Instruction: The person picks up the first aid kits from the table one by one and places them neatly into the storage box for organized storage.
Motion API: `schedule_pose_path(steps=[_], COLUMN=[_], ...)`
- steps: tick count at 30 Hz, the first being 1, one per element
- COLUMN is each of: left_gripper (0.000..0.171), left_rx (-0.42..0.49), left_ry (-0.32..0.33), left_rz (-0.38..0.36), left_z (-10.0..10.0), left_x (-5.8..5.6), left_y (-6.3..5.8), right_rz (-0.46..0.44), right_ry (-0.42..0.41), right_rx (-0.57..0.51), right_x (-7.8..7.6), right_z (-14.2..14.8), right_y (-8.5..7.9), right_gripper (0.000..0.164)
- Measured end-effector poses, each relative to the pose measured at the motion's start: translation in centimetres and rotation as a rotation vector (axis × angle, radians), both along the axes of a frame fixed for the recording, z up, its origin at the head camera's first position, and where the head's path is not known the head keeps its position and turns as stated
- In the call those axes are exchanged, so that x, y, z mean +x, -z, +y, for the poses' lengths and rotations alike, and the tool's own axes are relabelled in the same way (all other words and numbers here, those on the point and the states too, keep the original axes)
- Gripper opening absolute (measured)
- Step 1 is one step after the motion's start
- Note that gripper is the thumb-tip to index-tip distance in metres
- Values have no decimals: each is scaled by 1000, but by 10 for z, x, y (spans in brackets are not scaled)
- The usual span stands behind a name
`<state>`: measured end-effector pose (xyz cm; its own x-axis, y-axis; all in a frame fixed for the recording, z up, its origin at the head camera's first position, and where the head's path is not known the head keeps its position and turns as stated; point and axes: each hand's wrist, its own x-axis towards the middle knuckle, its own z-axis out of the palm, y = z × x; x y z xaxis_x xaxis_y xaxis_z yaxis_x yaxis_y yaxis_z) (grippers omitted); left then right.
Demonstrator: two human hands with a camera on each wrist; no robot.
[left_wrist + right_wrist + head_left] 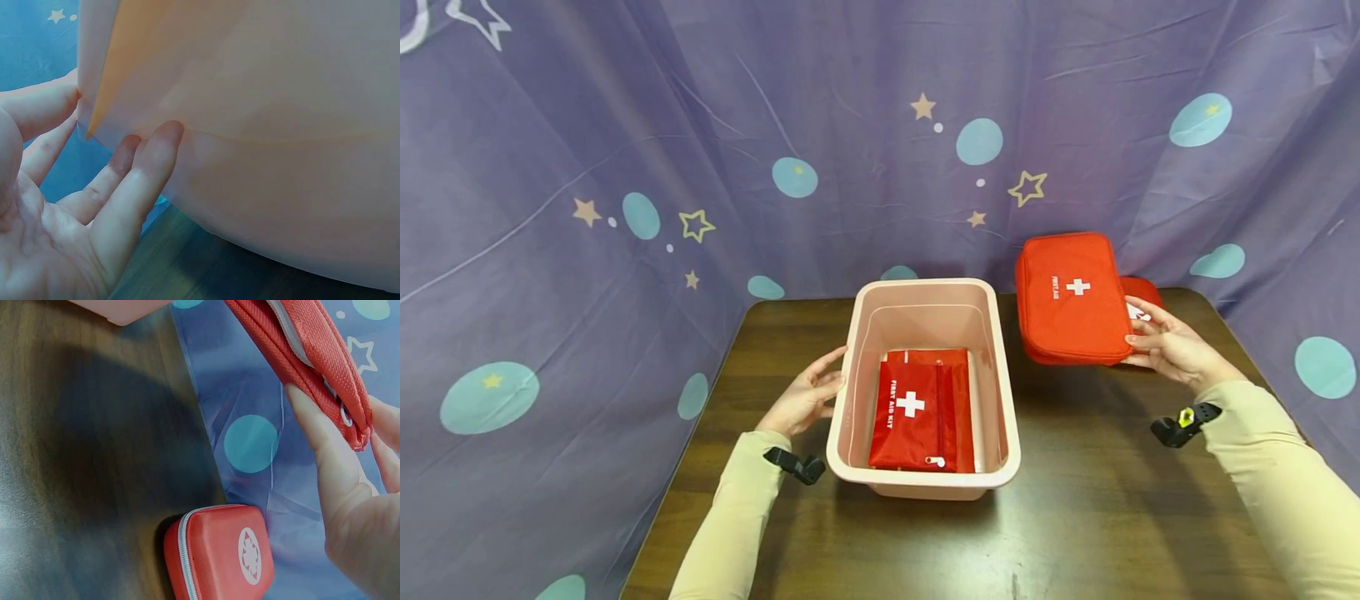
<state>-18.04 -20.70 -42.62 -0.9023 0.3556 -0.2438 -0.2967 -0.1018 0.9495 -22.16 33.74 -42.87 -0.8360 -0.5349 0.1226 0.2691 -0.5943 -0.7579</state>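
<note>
In the head view, a pale pink plastic bin (925, 287) stands on the table. Inside lies a flat red pouch (917, 433) marked FIRST AID KIT with a white cross, over another red item. My left hand (808, 396) touches the bin's left side near the rim; the left wrist view shows fairly straight fingers (144, 175) against the wall. Raised above the table on the right, a red zipped first aid bag (1067, 308) is pinched by my right hand (1176, 346) at its right edge, thumb on one side and fingers on the other.
A smaller red zipped case (231, 556) with a white emblem lies on the table, partly hidden behind the bag in the head view. A purple curtain (865, 100) with stars and ovals hangs behind and beside the dark wooden table (1075, 500).
</note>
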Motion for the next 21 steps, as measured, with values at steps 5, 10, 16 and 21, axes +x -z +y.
schedule_pose_path(steps=[5,10,16,21], left_gripper=[61,61,61,63], left_rx=[-5,-9,1,12], left_ry=[5,8,3,13], left_rz=[12,11,1,10], left_z=[0,0,0,-1], left_x=[-1,-2,-1,-1], left_y=[1,1,1,1], right_rz=[-9,-10,-17,-24], right_ry=[11,-4,-38,-51], right_rx=[-6,-28,-63,-77], right_x=[-1,0,1,2], right_z=[-1,-2,-4,-5], right_y=[-6,-7,-6,-7], right_gripper=[64,64,65,64])
